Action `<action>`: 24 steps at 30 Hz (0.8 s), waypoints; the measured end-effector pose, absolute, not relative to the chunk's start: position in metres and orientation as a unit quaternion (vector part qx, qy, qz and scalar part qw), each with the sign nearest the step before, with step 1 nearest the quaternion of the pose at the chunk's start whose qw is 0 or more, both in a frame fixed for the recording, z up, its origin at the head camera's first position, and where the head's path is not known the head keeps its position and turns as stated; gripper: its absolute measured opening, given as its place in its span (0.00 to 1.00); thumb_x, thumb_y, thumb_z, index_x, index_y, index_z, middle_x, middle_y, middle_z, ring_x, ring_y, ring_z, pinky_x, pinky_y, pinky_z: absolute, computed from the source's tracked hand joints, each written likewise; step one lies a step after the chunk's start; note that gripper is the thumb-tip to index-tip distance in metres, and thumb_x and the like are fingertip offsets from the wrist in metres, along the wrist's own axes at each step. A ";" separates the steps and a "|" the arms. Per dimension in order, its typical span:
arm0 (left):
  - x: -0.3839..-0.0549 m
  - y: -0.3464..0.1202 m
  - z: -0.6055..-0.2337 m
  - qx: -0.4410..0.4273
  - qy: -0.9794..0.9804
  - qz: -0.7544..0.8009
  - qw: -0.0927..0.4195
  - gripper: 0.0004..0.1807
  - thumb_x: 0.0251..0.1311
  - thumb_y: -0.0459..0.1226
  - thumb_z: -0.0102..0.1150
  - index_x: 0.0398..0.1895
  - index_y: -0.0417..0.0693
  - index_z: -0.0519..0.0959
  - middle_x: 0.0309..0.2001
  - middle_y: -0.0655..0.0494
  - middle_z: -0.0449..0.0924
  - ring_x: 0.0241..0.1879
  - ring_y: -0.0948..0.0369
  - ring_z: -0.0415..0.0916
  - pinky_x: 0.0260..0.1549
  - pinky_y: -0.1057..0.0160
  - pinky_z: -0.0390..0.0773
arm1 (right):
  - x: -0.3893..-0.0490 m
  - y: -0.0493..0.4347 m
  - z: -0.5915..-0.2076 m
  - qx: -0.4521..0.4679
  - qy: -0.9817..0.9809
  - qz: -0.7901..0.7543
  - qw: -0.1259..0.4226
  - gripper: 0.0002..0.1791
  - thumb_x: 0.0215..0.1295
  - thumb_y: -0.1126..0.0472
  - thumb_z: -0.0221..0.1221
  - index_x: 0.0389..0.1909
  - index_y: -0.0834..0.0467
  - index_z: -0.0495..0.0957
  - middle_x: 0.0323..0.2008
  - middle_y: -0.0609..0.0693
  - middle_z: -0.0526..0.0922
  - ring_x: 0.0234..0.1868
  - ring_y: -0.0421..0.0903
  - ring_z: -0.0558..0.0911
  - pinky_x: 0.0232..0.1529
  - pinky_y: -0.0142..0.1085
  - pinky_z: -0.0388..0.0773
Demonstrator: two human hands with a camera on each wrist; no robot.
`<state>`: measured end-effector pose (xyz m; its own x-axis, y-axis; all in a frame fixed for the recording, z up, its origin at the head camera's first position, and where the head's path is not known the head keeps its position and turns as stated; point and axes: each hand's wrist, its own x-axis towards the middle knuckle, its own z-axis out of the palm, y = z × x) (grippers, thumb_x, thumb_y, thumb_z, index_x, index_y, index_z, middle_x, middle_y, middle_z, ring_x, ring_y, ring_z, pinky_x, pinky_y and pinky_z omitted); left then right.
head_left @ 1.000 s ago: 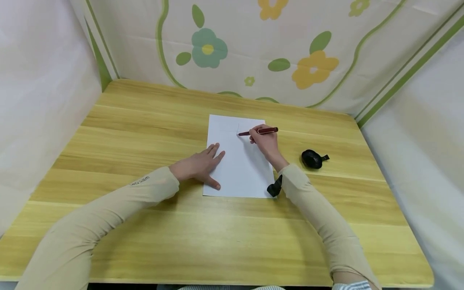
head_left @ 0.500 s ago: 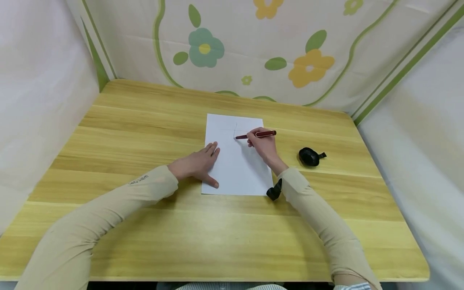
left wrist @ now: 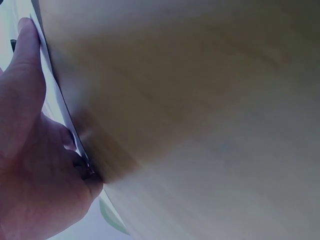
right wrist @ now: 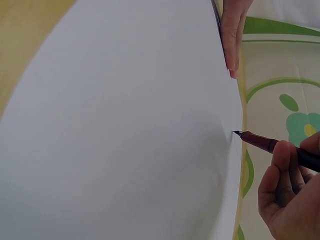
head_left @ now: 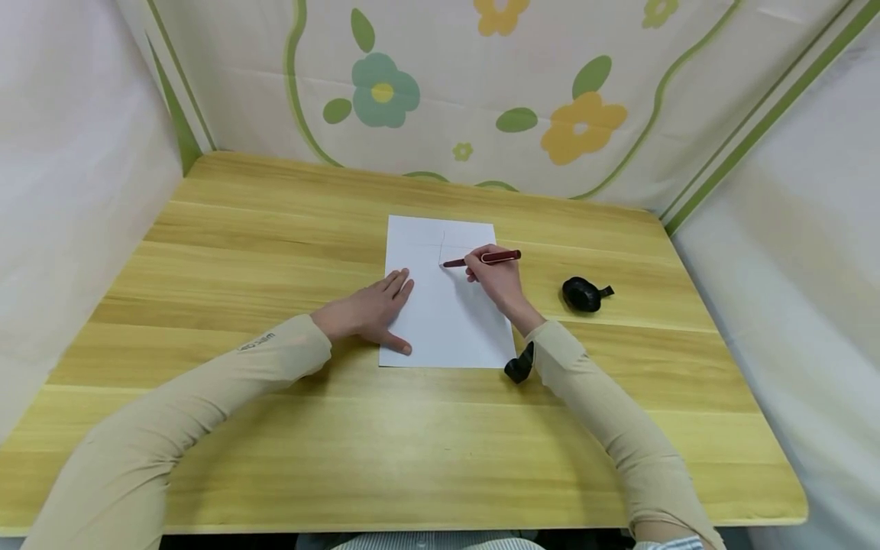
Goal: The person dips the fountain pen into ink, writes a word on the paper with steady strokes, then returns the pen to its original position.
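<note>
A sheet of white paper (head_left: 450, 321) lies on the table, with a thin horizontal line and a vertical line crossing near its top. My right hand (head_left: 498, 276) pinches a dark red fountain pen (head_left: 500, 257), tilted, its tip at the lower end of the vertical line. In the right wrist view the nib of the fountain pen (right wrist: 257, 140) meets the paper (right wrist: 125, 100). My left hand (head_left: 371, 311) rests on the paper's left edge, fingers straight and thumb spread. The left wrist view shows this hand (left wrist: 35, 165) from its side along the paper's edge.
A black rounded object with a short tab (head_left: 582, 295) sits on the wooden table (head_left: 275, 458), right of the paper. Another black piece (head_left: 519, 364) hangs by my right wrist at the paper's lower corner. Flower-printed white cloth (head_left: 426, 46) stands behind the table.
The pen tip has moved down the sheet toward me, and the vertical line has grown longer below the horizontal one. My left hand stays on the paper. The view has shifted slightly.
</note>
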<state>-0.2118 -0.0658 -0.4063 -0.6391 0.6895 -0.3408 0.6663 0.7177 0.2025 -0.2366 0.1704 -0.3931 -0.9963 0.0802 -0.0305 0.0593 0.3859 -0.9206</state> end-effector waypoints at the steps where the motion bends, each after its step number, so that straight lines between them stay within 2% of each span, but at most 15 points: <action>1: -0.212 -0.066 -0.407 0.375 0.905 0.032 0.199 0.65 0.49 0.69 0.55 0.74 0.35 0.37 0.75 0.37 0.26 0.75 0.44 0.29 0.72 0.49 0.43 | -0.236 0.170 -0.393 -0.041 -0.832 0.553 0.010 0.10 0.61 0.61 0.56 0.37 0.64 0.79 0.22 0.46 0.81 0.21 0.37 0.80 0.32 0.31 0.80; 7: -0.213 -0.068 -0.411 0.368 0.910 0.021 0.190 0.65 0.48 0.71 0.52 0.75 0.38 0.36 0.75 0.40 0.26 0.75 0.46 0.29 0.69 0.39 0.40 | -0.236 0.170 -0.393 -0.044 -0.833 0.551 0.007 0.10 0.62 0.61 0.56 0.38 0.63 0.79 0.23 0.47 0.81 0.21 0.37 0.80 0.35 0.35 0.81; 13: -0.214 -0.068 -0.413 0.367 0.910 0.018 0.190 0.65 0.48 0.72 0.51 0.75 0.39 0.35 0.75 0.41 0.25 0.76 0.46 0.28 0.69 0.38 0.39 | -0.236 0.170 -0.392 -0.050 -0.835 0.547 0.004 0.10 0.62 0.60 0.56 0.38 0.63 0.79 0.23 0.49 0.81 0.21 0.37 0.80 0.38 0.40 0.81; 20: -0.214 -0.068 -0.411 0.367 0.909 0.026 0.197 0.65 0.49 0.71 0.52 0.75 0.39 0.35 0.75 0.41 0.24 0.75 0.46 0.27 0.69 0.38 0.38 | -0.233 0.172 -0.393 -0.039 -0.832 0.553 0.005 0.10 0.62 0.62 0.56 0.37 0.65 0.78 0.22 0.48 0.81 0.21 0.38 0.80 0.34 0.32 0.80; 24: -0.215 -0.068 -0.412 0.367 0.909 0.027 0.197 0.65 0.49 0.71 0.52 0.75 0.39 0.35 0.75 0.41 0.25 0.75 0.46 0.27 0.69 0.38 0.39 | -0.231 0.173 -0.393 -0.035 -0.830 0.557 -0.005 0.10 0.62 0.61 0.56 0.38 0.65 0.78 0.24 0.51 0.82 0.22 0.39 0.80 0.32 0.28 0.79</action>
